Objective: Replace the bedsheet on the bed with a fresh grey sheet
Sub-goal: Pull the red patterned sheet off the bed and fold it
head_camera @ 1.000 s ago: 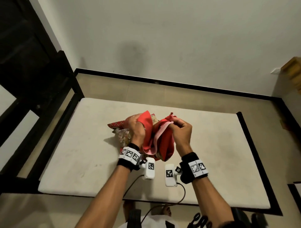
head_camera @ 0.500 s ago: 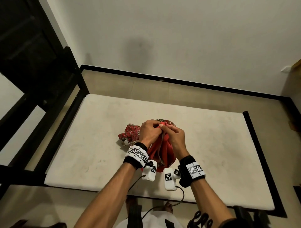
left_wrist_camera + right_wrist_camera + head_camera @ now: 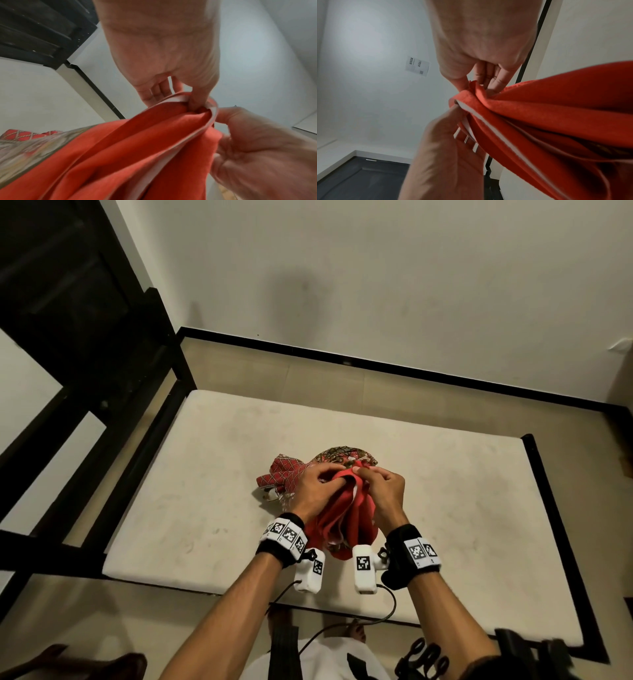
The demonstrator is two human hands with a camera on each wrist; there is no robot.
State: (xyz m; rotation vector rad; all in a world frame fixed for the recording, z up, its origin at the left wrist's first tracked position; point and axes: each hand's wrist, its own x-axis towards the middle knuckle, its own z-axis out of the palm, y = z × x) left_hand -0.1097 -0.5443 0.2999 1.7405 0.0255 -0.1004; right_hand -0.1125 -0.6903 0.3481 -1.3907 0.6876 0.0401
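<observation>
A bunched red sheet with a white-banded edge lies in the middle of the bare cream mattress. A patterned red and brown part of it shows at the far side. My left hand and right hand meet on top of the bundle. Both pinch the gathered red edge. In the left wrist view the left hand's thumb presses into the folds of the sheet. The right wrist view shows my right hand pinching the sheet beside my left hand.
A black bed frame borders the mattress. Dark headboard rails stand at the left. A white wall lies behind the bed, with a strip of tan floor between. My feet stand at the near edge.
My hands held the red sheet spread apart a second ago. They have come together on top of the bundle, closing the folds between them.
</observation>
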